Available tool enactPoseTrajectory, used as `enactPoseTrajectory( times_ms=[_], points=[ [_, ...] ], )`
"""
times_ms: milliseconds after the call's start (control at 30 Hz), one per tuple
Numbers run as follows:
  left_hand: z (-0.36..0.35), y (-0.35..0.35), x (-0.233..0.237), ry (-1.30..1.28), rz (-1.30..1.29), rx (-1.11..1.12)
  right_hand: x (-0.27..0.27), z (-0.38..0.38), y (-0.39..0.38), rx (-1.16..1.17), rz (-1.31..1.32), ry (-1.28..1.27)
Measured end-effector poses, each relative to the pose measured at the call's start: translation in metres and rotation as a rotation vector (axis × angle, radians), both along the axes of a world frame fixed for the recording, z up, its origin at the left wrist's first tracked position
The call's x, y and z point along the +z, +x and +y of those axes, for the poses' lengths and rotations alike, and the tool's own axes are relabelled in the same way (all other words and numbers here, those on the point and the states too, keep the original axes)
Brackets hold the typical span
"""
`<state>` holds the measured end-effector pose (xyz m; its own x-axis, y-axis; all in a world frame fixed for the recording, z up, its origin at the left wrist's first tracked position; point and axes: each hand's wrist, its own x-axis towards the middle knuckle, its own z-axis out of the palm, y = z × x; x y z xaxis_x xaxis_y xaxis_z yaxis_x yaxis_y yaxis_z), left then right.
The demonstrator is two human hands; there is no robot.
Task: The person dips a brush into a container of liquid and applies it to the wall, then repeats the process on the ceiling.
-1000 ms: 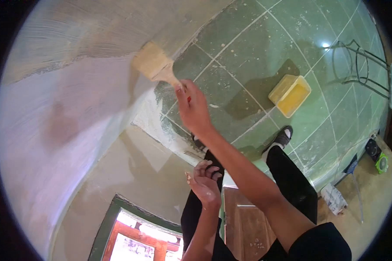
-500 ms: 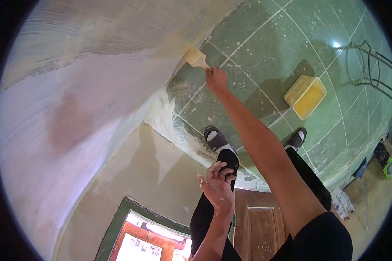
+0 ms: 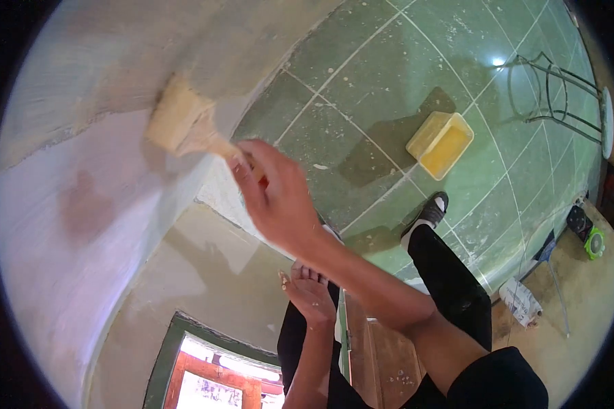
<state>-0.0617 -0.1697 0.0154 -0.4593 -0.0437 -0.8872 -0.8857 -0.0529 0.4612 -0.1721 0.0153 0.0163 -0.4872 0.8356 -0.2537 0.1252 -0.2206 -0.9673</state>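
Note:
My right hand (image 3: pixel 276 194) is wrapped round the handle of a wide paintbrush (image 3: pixel 187 123). The pale bristles lie against the wall (image 3: pixel 89 184), near the uneven border between a yellowish-grey coated band and a paler, pinkish-white area. Below the right forearm is my left hand (image 3: pixel 310 296), palm turned up, fingers loosely spread and nothing in it. Pale smears mark its fingers. On the green tiled floor stands a rectangular plastic tub (image 3: pixel 443 146) with yellow liquid inside, apart from both hands.
White splashes dot the floor tiles (image 3: pixel 375 68). A metal-legged stool (image 3: pixel 566 95) is at the far right. Near the lower right are a green-rimmed round object (image 3: pixel 595 242) and a printed white bag (image 3: pixel 520 302). A green-framed opening (image 3: pixel 174 341) and a wooden door (image 3: pixel 392 354) lie below.
The paintbrush in my right hand has come away from the wall's bottom corner, to the left and closer to me, onto the wall face. My left hand has shifted slightly left and down.

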Motion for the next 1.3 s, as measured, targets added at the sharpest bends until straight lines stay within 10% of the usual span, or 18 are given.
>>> enactPoseTrajectory(
  times_ms=[167, 633, 967, 1300],
  points=[
    [-0.003, -0.003, 0.002, 0.040, 0.040, -0.013, -0.027, -0.005, -0.002, 0.009, 0.069, -0.087],
    [0.007, -0.027, 0.007, 0.102, 0.014, -0.061, -0.346, 0.000, -0.022, 0.089, -0.219, 0.073],
    [0.011, -0.028, 0.009, 0.111, 0.000, -0.010, -0.343, 0.032, -0.036, 0.108, -0.607, 0.101],
    [0.016, -0.021, 0.009, 0.093, -0.017, -0.023, -0.188, 0.018, -0.012, 0.057, -0.383, 0.196]
  ],
)
